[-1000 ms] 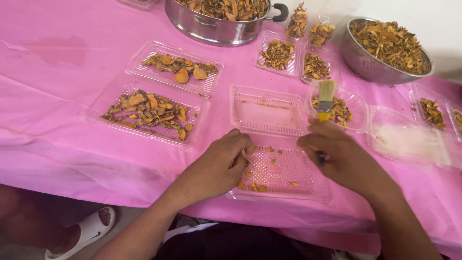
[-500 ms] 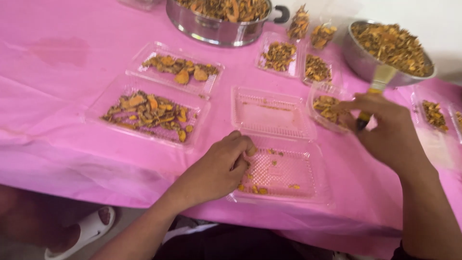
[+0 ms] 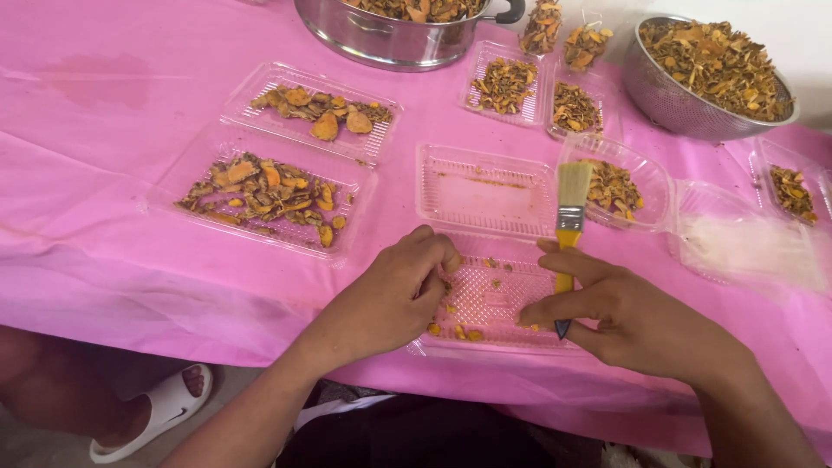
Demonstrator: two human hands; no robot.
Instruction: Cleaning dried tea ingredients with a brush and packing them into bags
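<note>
Pink tablecloth (image 3: 104, 173) under clear trays; right hand (image 3: 633, 316) grips paintbrush (image 3: 568, 230), left hand (image 3: 390, 299) curled empty.

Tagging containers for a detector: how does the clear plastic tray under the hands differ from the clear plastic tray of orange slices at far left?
The clear plastic tray under the hands holds only a few small orange crumbs; the clear plastic tray of orange slices at far left is nearly covered with orange and brown pieces. The first sits at the table's near edge, touched by the left hand, with the right hand holding a yellow-handled brush over it; the second lies untouched. Both are shallow, rectangular and transparent, on the pink tablecloth.
</note>
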